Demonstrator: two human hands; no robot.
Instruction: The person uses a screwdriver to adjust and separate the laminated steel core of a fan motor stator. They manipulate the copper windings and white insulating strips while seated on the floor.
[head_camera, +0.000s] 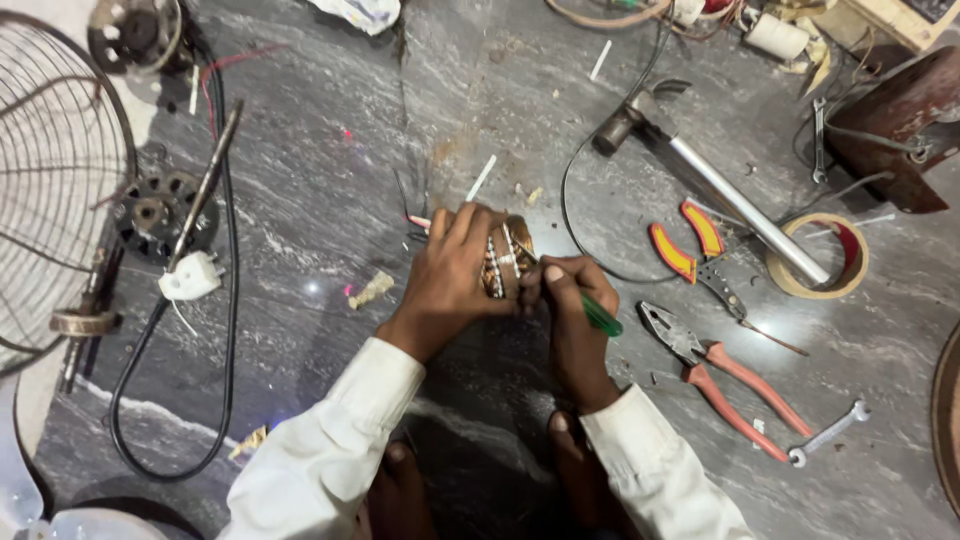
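My left hand (450, 270) clasping a round copper-wound motor coil (508, 258) mid grey stone bench (340, 180), axis roughly upright, right hand (572, 310) pinching a green-handled tool (600, 317) pointing up-left into it, orange pliers (730, 385) just right, steel-handled hammer (720, 190) beyond.

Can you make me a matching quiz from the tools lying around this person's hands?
Things:
1. hammer
2. tape roll
3. spanner
4. white plug

Places or states:
A. lower right, alone on the floor
B. on the end of a black cable, left of the left hand
C. its metal handle lies across a ring
D. ring under a metal handle

Pairs: 1-C, 2-D, 3-A, 4-B
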